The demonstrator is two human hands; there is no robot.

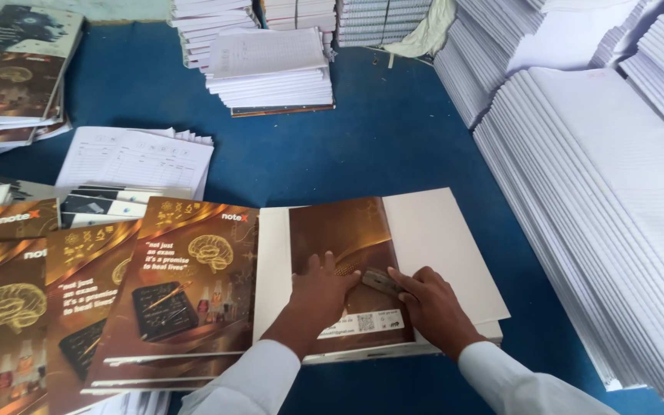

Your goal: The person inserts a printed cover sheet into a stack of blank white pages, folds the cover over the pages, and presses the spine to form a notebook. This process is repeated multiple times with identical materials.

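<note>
White sleeves (493,380); right hand (433,303) grips scraper (380,280), left hand (320,288) flat on cover (347,238) beside fanned notebooks (117,300).

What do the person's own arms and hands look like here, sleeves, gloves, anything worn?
Both arms wear long, light grey-white shirt sleeves, loosely creased, ending in plain cuffs at the wrists. The left hand and right hand are bare: no gloves, and no rings, watch or bands that show. The left sleeve and right sleeve look alike, with no visible markings or patterns.
</note>
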